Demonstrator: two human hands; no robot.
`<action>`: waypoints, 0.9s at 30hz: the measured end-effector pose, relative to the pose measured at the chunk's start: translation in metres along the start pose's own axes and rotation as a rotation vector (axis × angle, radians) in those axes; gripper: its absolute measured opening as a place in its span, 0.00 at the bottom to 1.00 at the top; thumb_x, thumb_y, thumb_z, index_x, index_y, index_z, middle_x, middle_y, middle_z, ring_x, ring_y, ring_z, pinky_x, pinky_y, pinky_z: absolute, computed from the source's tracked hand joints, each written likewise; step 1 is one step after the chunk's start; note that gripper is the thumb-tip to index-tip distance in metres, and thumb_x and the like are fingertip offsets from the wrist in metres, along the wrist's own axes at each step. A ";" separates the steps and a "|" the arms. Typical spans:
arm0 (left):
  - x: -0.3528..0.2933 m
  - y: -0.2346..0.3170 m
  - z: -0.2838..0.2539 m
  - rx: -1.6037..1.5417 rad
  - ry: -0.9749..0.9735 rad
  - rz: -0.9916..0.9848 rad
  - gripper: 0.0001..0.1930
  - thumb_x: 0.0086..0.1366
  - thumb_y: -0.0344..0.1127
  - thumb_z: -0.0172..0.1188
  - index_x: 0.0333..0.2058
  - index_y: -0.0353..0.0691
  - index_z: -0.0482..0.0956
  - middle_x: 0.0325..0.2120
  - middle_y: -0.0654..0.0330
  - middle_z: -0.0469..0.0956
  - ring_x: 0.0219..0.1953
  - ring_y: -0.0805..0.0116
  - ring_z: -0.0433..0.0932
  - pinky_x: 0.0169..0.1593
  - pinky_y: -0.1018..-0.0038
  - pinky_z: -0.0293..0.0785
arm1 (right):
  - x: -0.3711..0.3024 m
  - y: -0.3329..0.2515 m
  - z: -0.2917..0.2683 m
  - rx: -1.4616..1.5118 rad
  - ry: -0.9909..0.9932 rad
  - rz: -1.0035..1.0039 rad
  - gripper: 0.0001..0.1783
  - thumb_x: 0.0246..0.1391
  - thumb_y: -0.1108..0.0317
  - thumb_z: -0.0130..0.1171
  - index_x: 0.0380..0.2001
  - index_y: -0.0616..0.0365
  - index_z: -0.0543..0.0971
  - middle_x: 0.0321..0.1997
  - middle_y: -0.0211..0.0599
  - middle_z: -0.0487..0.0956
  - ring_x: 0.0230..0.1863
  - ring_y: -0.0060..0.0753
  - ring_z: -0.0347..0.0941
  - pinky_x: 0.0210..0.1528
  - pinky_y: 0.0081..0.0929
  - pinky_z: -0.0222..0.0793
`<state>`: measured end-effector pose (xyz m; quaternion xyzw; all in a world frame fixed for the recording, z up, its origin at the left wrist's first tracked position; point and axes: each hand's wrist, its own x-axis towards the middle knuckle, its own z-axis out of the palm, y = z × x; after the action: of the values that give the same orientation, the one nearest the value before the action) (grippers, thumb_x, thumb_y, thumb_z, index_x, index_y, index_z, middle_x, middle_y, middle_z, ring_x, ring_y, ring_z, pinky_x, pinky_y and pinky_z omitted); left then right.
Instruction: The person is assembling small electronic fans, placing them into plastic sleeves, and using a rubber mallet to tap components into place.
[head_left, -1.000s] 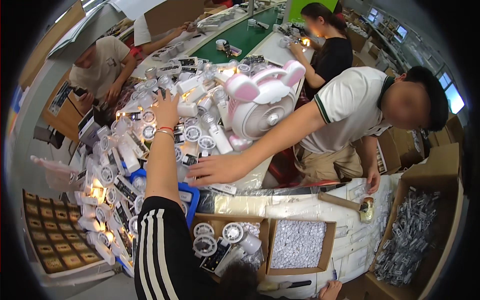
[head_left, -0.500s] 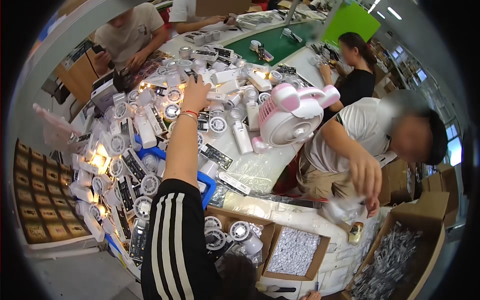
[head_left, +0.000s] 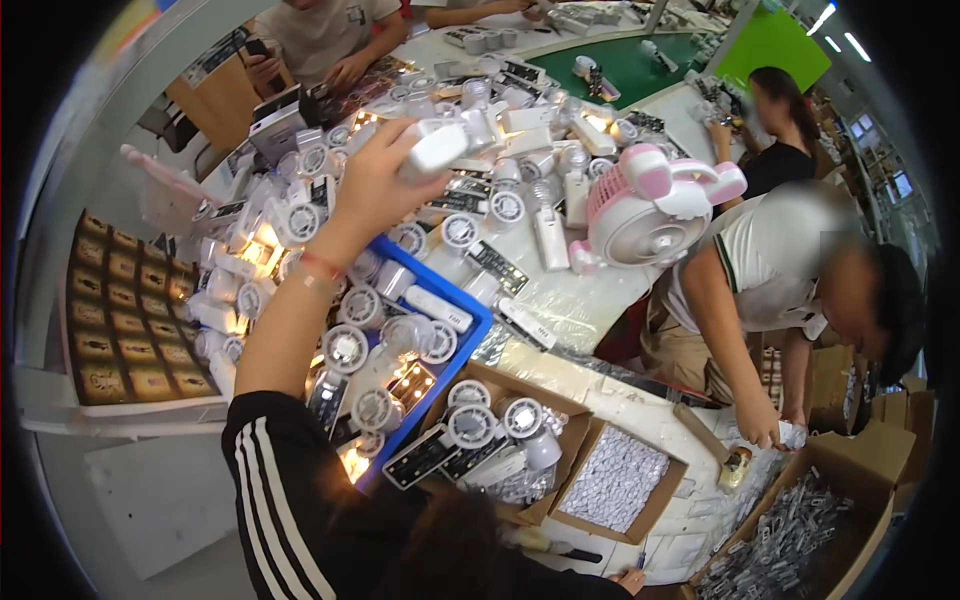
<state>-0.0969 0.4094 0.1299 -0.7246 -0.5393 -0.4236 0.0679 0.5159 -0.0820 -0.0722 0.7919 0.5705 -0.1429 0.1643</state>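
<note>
Closed around a white device [head_left: 435, 150], the left hand [head_left: 385, 175] holds it over the pile [head_left: 507, 207] beyond the blue tray [head_left: 474, 328], long axis slanting rightward and away (what the right hand [head_left: 631, 580] grips, I cannot tell).

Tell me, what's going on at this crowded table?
The person's left hand grips a white device above a pile of similar devices. The right hand, near the lower edge, is by a slim tool; whether it grips it is unclear. Others lie in a blue bin. On the right, a co-worker in a white shirt leans in, one arm reaching down near an open cardboard box of small parts.
</note>
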 end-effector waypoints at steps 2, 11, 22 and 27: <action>-0.039 0.034 -0.033 -0.171 0.036 -0.130 0.23 0.49 0.37 0.72 0.43 0.37 0.78 0.44 0.53 0.77 0.42 0.60 0.79 0.47 0.69 0.76 | 0.002 0.002 -0.004 0.021 -0.027 -0.035 0.17 0.48 0.66 0.52 0.40 0.64 0.74 0.39 0.59 0.72 0.42 0.63 0.67 0.46 0.55 0.62; -0.153 0.080 -0.100 0.083 -0.486 0.331 0.08 0.52 0.31 0.62 0.26 0.38 0.70 0.52 0.51 0.73 0.52 0.56 0.75 0.53 0.64 0.74 | 0.016 0.003 -0.017 0.141 -0.048 -0.084 0.17 0.42 0.67 0.50 0.37 0.66 0.72 0.35 0.57 0.70 0.37 0.62 0.66 0.41 0.54 0.62; -0.152 0.124 -0.090 0.017 -0.920 0.292 0.09 0.47 0.32 0.60 0.30 0.39 0.78 0.53 0.60 0.72 0.59 0.61 0.67 0.61 0.61 0.63 | 0.017 0.028 0.038 0.051 0.307 -0.213 0.19 0.37 0.68 0.50 0.34 0.71 0.73 0.30 0.59 0.70 0.32 0.63 0.67 0.35 0.53 0.64; -0.125 0.120 -0.074 -0.166 -0.928 0.167 0.07 0.47 0.31 0.61 0.28 0.41 0.76 0.48 0.58 0.76 0.52 0.59 0.73 0.53 0.60 0.70 | 0.018 0.006 -0.012 0.034 0.044 -0.141 0.19 0.36 0.68 0.50 0.33 0.70 0.73 0.30 0.58 0.70 0.32 0.61 0.68 0.34 0.53 0.64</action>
<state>-0.0434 0.2285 0.1342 -0.8811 -0.4168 -0.0901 -0.2046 0.5273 -0.0630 -0.0680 0.7556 0.6256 -0.1464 0.1277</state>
